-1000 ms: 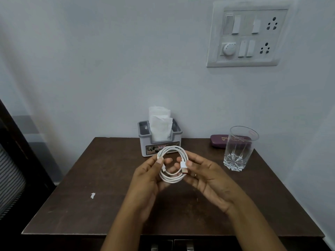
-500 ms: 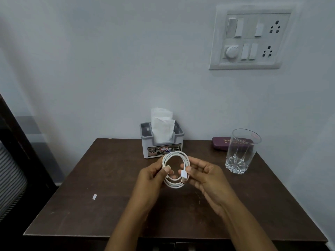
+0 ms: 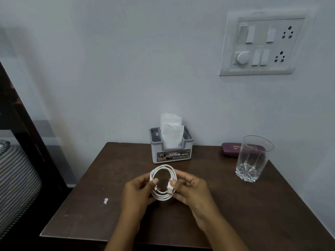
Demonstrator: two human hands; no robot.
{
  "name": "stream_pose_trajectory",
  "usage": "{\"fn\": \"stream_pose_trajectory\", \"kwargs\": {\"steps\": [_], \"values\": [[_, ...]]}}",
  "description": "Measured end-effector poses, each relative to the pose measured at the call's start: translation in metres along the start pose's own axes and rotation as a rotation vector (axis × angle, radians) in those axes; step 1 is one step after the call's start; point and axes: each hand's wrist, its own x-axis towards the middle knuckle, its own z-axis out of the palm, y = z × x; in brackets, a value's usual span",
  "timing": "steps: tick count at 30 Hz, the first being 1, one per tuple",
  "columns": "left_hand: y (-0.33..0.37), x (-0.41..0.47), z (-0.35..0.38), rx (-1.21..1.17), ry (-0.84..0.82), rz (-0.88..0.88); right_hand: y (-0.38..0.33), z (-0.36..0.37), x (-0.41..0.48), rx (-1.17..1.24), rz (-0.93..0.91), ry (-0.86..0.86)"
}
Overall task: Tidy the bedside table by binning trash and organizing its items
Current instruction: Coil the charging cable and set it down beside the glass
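Cable [image 3: 163, 183], white and wound into a neat coil of several loops, sits between both hands just above the middle of the bedside table [image 3: 253, 214], in front of the grey tissue holder [image 3: 171, 151]. The left hand [image 3: 139, 192] pinches the left side of the coil between thumb and fingers; the right hand [image 3: 190, 189] pinches the right side, its thumb pressing on the plug end where that lies against the loops. Whether the coil touches the tabletop or hangs a little above it cannot be told.

The step in hand looks like the organizing part: the cable is already coiled and the loose plug ends are being held in place. The next move calls for keeping the loops together while the coil is set down, probably somewhere tidy such as beside the tissue holder at the back edge, since letting go on one side could let it spring open.

A small white scrap [image 3: 105, 201] lies on the left part of the table, well apart from the hands; it seems to be trash not yet binned. A clear glass [image 3: 252, 158] stands near the right edge, with a maroon case [image 3: 230, 150] behind it at the back right corner.
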Motion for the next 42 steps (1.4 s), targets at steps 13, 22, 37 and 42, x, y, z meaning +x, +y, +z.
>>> {"fn": "stream_pose_trajectory", "kwargs": {"steps": [13, 22, 37, 42], "values": [[-0.007, -0.006, -0.027, 0.552, 0.062, 0.140, 0.026, 0.019, -0.011, -0.658, -0.228, 0.202], [-0.009, -0.014, -0.025, 0.790, 0.101, 0.285, 0.041, 0.026, -0.017, -1.101, -0.459, 0.285], [-0.014, -0.011, -0.025, 0.698, 0.141, 0.280, 0.041, 0.022, -0.020, -1.007, -0.484, 0.294], [-0.010, -0.001, -0.032, 0.587, 0.269, 0.264, 0.037, 0.004, -0.010, -0.599, -0.415, 0.465]]}}
